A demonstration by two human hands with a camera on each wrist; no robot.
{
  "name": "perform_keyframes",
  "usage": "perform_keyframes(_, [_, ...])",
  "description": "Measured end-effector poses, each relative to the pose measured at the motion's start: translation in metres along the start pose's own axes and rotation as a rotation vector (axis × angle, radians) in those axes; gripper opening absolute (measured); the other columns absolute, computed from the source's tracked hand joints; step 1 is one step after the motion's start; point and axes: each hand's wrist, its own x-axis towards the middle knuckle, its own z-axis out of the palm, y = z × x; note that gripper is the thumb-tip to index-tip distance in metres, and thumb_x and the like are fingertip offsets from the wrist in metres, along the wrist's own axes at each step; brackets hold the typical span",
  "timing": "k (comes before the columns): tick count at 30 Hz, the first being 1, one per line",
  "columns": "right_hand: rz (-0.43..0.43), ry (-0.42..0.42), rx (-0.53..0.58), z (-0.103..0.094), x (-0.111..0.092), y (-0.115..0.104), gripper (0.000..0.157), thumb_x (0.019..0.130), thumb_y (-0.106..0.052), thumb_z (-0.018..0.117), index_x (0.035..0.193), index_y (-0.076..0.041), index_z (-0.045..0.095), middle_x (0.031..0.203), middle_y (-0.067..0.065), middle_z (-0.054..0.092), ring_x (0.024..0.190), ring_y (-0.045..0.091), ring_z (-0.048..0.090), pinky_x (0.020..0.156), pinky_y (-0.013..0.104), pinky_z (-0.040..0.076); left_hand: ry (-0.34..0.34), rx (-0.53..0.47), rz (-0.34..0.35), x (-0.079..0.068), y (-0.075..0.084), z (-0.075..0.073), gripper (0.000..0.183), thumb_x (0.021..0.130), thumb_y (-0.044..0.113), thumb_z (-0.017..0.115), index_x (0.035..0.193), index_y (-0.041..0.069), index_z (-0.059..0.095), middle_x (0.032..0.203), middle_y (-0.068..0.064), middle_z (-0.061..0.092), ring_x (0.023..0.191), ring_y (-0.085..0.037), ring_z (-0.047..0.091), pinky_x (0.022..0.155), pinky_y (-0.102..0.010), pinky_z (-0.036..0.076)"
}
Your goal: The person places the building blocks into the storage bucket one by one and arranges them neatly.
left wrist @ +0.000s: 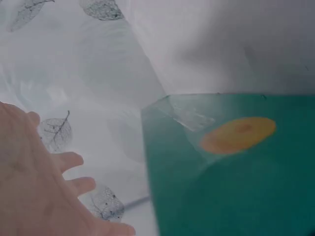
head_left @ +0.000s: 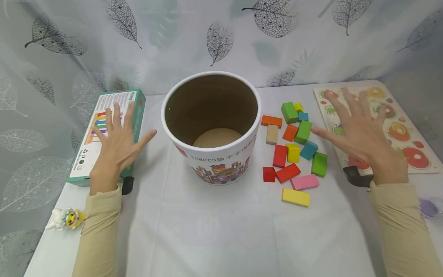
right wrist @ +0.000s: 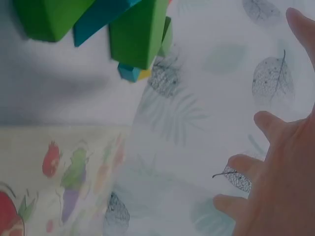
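With fingers spread and nothing held, my left hand [head_left: 119, 144] hovers over a green and white toy box [head_left: 86, 154]. The box's green side also fills the lower right of the left wrist view. My right hand [head_left: 363, 132], fingers also spread, is above a wooden fruit-picture board [head_left: 415, 130]. Between the hands stands a white round bucket [head_left: 221, 161] with a printed town picture, its top uncovered and its brown bottom showing. Right of the bucket lie several loose wooden blocks, among them a yellow block [head_left: 295, 197], a pink block [head_left: 304, 182] and a green block [head_left: 319, 164].
At the left table edge sits a small white and yellow figurine [head_left: 65, 218]. A purple item [head_left: 429, 207] is partly hidden beside the right sleeve. Behind the table hangs a leaf-patterned curtain [head_left: 190, 38]. White cloth [head_left: 207, 231] covers the table.
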Motion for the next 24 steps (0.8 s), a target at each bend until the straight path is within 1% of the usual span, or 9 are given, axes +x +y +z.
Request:
perform_keyframes(3, [-0.046, -0.008, 0.039, 0.0, -0.001, -0.005, 0.095, 0.087, -0.063, 0.053, 0.158, -0.026, 0.003, 0.165, 0.012, -0.006, 0.149, 0.043, -0.01, 0.104, 0.077, -0.012, 0.028, -0.166, 0.056, -0.001, 0.01, -0.003, 0.081, 0.093, 0.068, 0.035, 0.156, 0.036, -0.004, 0.165, -0.007, -0.009, 0.151, -0.034, -0.012, 0.106, -0.076, -0.007])
perform_keyframes(7, [-0.146, -0.047, 0.144, 0.003, -0.001, -0.014, 0.089, 0.086, -0.05, 0.064, 0.157, -0.022, 0.018, 0.164, 0.013, 0.009, 0.149, 0.042, 0.006, 0.111, 0.072, 0.0, 0.048, -0.573, 0.193, -0.004, 0.033, -0.008, 0.068, 0.098, 0.06, 0.031, 0.156, 0.037, 0.005, 0.164, 0.006, 0.004, 0.152, -0.018, 0.0, 0.118, -0.059, -0.002])
perform_keyframes(9, [-0.179, -0.097, 0.207, 0.005, -0.001, -0.018, 0.083, 0.086, -0.043, 0.07, 0.154, -0.021, 0.029, 0.163, 0.014, 0.015, 0.147, 0.042, 0.014, 0.109, 0.074, 0.011, 0.032, -0.82, 0.264, -0.006, 0.047, -0.009, 0.07, 0.096, 0.063, 0.035, 0.156, 0.035, 0.012, 0.163, 0.006, 0.013, 0.151, -0.015, 0.009, 0.119, -0.057, 0.003])
perform_keyframes(11, [-0.209, -0.135, 0.241, 0.009, 0.0, -0.023, 0.076, 0.085, -0.037, 0.073, 0.149, -0.019, 0.039, 0.16, 0.015, 0.021, 0.143, 0.042, 0.021, 0.105, 0.073, 0.022, 0.014, -1.042, 0.318, -0.007, 0.062, -0.009, 0.076, 0.092, 0.067, 0.04, 0.156, 0.031, 0.019, 0.162, 0.001, 0.02, 0.15, -0.018, 0.015, 0.117, -0.06, 0.008])
perform_keyframes(14, [-0.234, -0.16, 0.257, 0.013, 0.003, -0.027, 0.067, 0.084, -0.03, 0.075, 0.143, -0.017, 0.047, 0.156, 0.016, 0.028, 0.139, 0.042, 0.027, 0.1, 0.071, 0.032, -0.014, -1.269, 0.362, -0.005, 0.083, -0.009, 0.089, 0.083, 0.072, 0.053, 0.155, 0.025, 0.026, 0.159, -0.005, 0.026, 0.148, -0.021, 0.019, 0.116, -0.063, 0.007])
perform_keyframes(15, [-0.241, -0.151, 0.252, 0.015, 0.004, -0.027, 0.065, 0.084, -0.028, 0.076, 0.142, -0.015, 0.049, 0.154, 0.018, 0.03, 0.138, 0.042, 0.029, 0.1, 0.07, 0.034, -0.026, -1.312, 0.372, -0.004, 0.089, -0.008, 0.092, 0.082, 0.071, 0.056, 0.155, 0.023, 0.026, 0.159, -0.006, 0.026, 0.148, -0.022, 0.018, 0.116, -0.062, 0.006])
perform_keyframes(18, [-0.239, -0.114, 0.245, 0.02, 0.008, -0.024, 0.064, 0.083, -0.02, 0.077, 0.14, -0.009, 0.05, 0.15, 0.021, 0.034, 0.134, 0.042, 0.033, 0.099, 0.067, 0.038, -0.053, -1.345, 0.376, -0.001, 0.103, -0.005, 0.099, 0.079, 0.071, 0.06, 0.155, 0.022, 0.022, 0.158, -0.004, 0.026, 0.148, -0.02, 0.018, 0.119, -0.055, 0.007])
perform_keyframes(21, [-0.198, -0.115, 0.252, 0.026, 0.012, -0.018, 0.063, 0.083, -0.016, 0.076, 0.139, -0.003, 0.05, 0.146, 0.024, 0.036, 0.131, 0.042, 0.035, 0.101, 0.065, 0.038, -0.064, -1.352, 0.366, 0.001, 0.111, -0.001, 0.1, 0.078, 0.069, 0.063, 0.155, 0.022, 0.019, 0.156, -0.004, 0.027, 0.144, -0.023, 0.024, 0.115, -0.048, 0.018])
perform_keyframes(24, [-0.144, -0.161, 0.253, 0.032, 0.015, -0.013, 0.063, 0.084, -0.018, 0.075, 0.139, 0.0, 0.049, 0.144, 0.025, 0.037, 0.13, 0.043, 0.036, 0.103, 0.064, 0.037, -0.061, -1.38, 0.333, 0.002, 0.116, 0.003, 0.096, 0.078, 0.064, 0.065, 0.154, 0.025, 0.021, 0.151, -0.004, 0.032, 0.139, -0.026, 0.03, 0.108, -0.045, 0.027])
